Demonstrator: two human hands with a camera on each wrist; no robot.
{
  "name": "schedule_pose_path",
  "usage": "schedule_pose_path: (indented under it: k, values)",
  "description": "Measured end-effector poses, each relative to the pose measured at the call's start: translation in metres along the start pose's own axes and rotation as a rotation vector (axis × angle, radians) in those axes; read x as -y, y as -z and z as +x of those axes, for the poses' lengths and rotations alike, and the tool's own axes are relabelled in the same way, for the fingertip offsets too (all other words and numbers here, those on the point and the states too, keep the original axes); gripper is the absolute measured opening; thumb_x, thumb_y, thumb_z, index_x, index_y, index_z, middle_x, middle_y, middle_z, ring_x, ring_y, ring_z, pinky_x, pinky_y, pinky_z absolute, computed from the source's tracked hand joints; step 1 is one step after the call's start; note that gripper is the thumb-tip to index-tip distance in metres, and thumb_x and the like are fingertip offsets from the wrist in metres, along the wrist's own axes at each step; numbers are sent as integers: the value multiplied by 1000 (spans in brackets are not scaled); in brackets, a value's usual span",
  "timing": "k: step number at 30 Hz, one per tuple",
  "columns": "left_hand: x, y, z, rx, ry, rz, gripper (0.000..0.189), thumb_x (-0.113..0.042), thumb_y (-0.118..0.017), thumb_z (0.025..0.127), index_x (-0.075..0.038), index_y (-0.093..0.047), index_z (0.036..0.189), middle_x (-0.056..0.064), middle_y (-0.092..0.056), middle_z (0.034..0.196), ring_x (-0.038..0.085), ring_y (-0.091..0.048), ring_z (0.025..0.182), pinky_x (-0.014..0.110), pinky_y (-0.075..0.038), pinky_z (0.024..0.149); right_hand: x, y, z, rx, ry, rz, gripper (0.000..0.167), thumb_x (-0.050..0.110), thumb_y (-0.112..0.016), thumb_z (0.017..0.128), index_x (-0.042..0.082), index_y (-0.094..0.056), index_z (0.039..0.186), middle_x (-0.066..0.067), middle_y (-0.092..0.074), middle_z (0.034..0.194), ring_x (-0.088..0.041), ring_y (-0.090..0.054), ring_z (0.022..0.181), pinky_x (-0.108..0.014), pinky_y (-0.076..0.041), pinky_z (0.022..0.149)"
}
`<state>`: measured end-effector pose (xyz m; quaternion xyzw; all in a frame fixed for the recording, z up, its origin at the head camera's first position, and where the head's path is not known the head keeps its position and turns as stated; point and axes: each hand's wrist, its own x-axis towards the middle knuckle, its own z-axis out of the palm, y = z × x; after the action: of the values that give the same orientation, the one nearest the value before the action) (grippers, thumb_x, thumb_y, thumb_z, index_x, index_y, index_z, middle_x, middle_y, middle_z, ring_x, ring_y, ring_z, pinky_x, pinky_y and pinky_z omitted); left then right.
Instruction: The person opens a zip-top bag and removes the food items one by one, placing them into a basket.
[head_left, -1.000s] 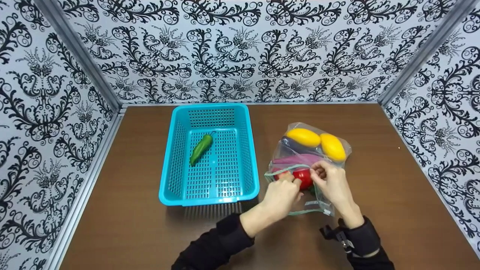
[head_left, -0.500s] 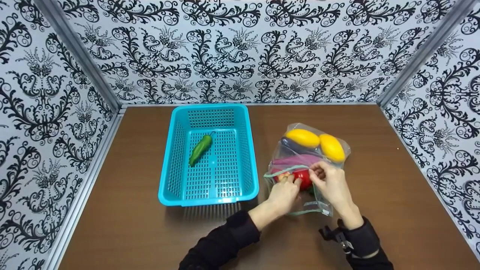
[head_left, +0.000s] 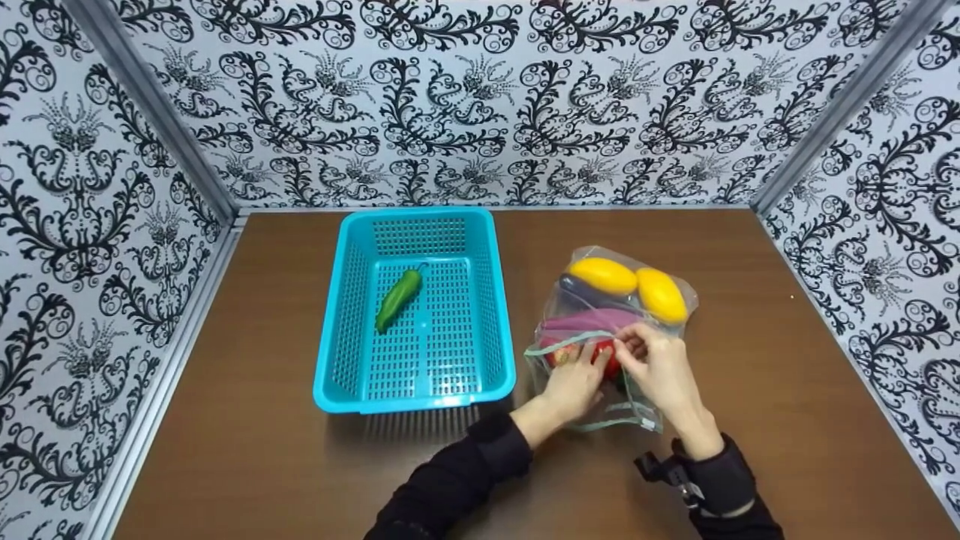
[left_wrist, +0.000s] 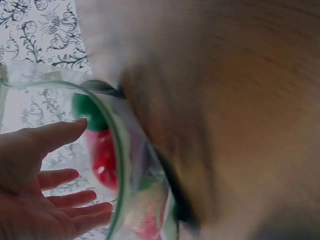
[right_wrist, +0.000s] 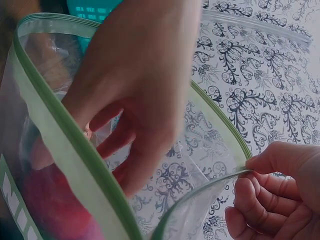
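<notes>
A clear zip bag with a green-edged mouth lies on the table. It holds two yellow mango-like fruits, a dark purple eggplant, a pinkish-purple long item and glossy red produce. My left hand reaches inside the mouth of the bag; in the left wrist view its fingers stretch out toward the red and green pieces, holding nothing. With thumb and forefinger, my right hand pinches the bag's edge, keeping the mouth apart.
Left of the bag stands a turquoise perforated basket with a green chili pepper inside. Brown wooden table surrounds both. Patterned panels rise at the back and sides.
My left hand has pushed slightly farther into the bag, and its fingers have straightened over the red produce. The right hand keeps its pinch on the edge.
</notes>
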<state>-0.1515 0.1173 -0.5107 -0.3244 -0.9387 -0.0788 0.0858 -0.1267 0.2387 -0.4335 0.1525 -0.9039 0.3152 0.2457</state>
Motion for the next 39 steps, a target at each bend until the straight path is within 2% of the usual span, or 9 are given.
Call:
schedule_pose_path:
  k: [5, 9, 14, 17, 24, 28, 33, 35, 39]
  values:
    - [1, -8, 4, -39, -1, 56, 68, -38, -70, 70, -16, -43, 128, 4, -45, 122, 21, -47, 104, 32, -38, 85, 2, -1, 1, -3, 10, 0, 9, -4, -67, 72, 1, -61, 77, -1, -57, 63, -7, -51, 53, -24, -46, 49]
    - [2, -13, 9, -44, 26, 82, 62, -36, -68, 72, -21, -45, 127, 0, -48, 119, 20, -47, 101, 31, -37, 83, 2, -1, 1, -6, 17, 4, 9, -4, -67, 72, 1, -61, 77, -2, -57, 64, -9, -52, 53, -25, -47, 50]
    - [3, -19, 14, -33, 80, 73, 46, -24, -61, 79, -27, -47, 122, -1, -52, 112, 19, -50, 99, 30, -39, 81, 3, -1, 1, 1, 8, 10, 9, -4, -67, 72, 1, -61, 77, -3, -57, 64, -10, -52, 53, -25, -47, 51]
    - [4, -22, 17, -5, 97, 74, 44, -24, -61, 79, -28, -47, 121, -1, -53, 109, 17, -52, 95, 30, -41, 79, 3, -1, 1, 6, -7, 9, 8, -3, -66, 73, 1, -62, 78, -2, -57, 64, -10, -52, 53, -27, -47, 51]
    - [0, -24, 29, 106, 134, 50, 49, -41, -67, 73, -24, -47, 115, 0, -57, 103, 16, -54, 93, 30, -41, 76, 3, -1, 1, 10, -21, 5, 7, -3, -65, 73, 0, -62, 77, -2, -57, 64, -10, -52, 54, -26, -47, 50]
    - [-2, -25, 32, 128, 149, 48, 48, -43, -67, 72, -24, -49, 112, -2, -59, 101, 16, -54, 93, 31, -41, 75, 2, -2, 1, 9, -27, 0, 7, -3, -66, 72, 1, -62, 77, -2, -57, 64, -10, -52, 54, -25, -46, 51]
    - [-4, -25, 31, 109, 152, 25, 49, -42, -68, 71, -22, -49, 112, -1, -58, 100, 16, -54, 91, 30, -41, 69, 2, -2, 1, 12, -33, 6, 7, -3, -66, 73, 0, -62, 77, -2, -57, 65, -10, -52, 54, -24, -46, 51]
    - [-4, -24, 29, 89, 133, 28, 50, -41, -70, 70, -21, -49, 111, 0, -57, 99, 16, -54, 91, 29, -41, 71, 1, -2, 1, 10, -31, 8, 7, -3, -66, 73, 1, -62, 77, -2, -57, 64, -10, -52, 54, -24, -46, 50]
    - [-5, -23, 23, 7, 51, 130, 56, -41, -71, 68, -18, -50, 114, 1, -55, 97, 17, -53, 90, 28, -39, 79, 0, -2, 0, 7, -24, 6, 8, -4, -66, 72, 1, -62, 76, -2, -57, 64, -8, -52, 54, -23, -46, 50]
